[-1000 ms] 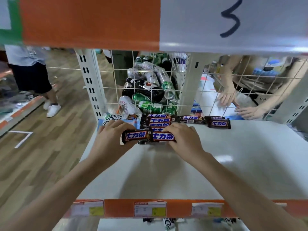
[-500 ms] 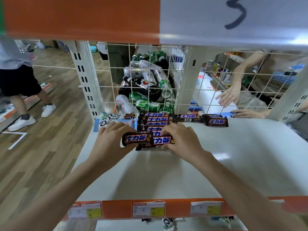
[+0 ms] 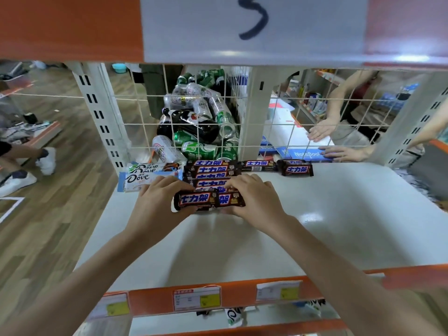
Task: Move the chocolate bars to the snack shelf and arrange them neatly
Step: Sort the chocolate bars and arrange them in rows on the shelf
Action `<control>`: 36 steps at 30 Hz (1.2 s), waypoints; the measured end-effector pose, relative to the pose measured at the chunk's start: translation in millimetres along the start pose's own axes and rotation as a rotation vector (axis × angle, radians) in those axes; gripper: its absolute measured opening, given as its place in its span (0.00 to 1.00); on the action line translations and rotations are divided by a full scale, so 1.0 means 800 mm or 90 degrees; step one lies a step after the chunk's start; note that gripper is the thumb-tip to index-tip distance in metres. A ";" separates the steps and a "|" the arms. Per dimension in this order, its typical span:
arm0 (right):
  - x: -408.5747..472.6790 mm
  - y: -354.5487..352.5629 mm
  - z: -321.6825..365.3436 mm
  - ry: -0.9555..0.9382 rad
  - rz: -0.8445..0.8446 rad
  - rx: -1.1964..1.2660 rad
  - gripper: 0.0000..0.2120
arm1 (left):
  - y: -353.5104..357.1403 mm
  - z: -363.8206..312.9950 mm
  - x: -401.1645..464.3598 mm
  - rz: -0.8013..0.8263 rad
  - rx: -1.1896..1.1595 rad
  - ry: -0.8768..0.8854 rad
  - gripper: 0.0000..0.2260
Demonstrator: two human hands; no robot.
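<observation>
- The left hand (image 3: 160,202) grips the left end of a dark brown chocolate bar with a blue-and-red label (image 3: 196,199), thumb underneath and fingers curled over the top.
- The right hand (image 3: 254,200) holds the right end of a second dark brown bar (image 3: 231,199) lying in line with the first, fingers curled over it.
- Both bars sit on the white snack shelf (image 3: 327,214), at the front of a row of matching dark brown bars (image 3: 213,169) running back to the wire mesh back panel (image 3: 266,122).
- Two pale blue-and-white chocolate packs (image 3: 150,174) lie just left of the row.
- More dark bars (image 3: 297,169) lie to the right, along the mesh.
</observation>
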State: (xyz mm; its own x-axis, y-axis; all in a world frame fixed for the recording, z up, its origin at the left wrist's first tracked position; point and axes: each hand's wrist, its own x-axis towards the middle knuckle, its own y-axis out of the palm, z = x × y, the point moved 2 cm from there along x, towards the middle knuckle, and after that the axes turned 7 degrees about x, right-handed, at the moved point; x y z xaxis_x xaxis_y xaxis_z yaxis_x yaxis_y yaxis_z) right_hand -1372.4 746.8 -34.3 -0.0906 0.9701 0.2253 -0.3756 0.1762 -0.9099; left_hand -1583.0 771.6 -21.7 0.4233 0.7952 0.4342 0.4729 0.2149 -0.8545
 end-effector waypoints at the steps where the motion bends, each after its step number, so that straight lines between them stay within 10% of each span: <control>1: -0.004 -0.003 -0.003 0.003 -0.004 -0.002 0.23 | 0.002 -0.004 0.001 0.004 -0.002 -0.002 0.16; 36: -0.093 -0.139 -0.278 0.069 0.017 -0.006 0.10 | 0.183 -0.236 0.174 0.068 -0.045 0.043 0.18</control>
State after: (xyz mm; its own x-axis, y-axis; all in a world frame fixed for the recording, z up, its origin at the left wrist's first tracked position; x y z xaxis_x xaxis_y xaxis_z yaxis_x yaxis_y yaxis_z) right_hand -1118.5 692.0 -27.8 0.0004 0.9868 0.1620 -0.3659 0.1509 -0.9183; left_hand -1308.9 806.4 -32.9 0.5243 0.7710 0.3615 0.4738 0.0885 -0.8762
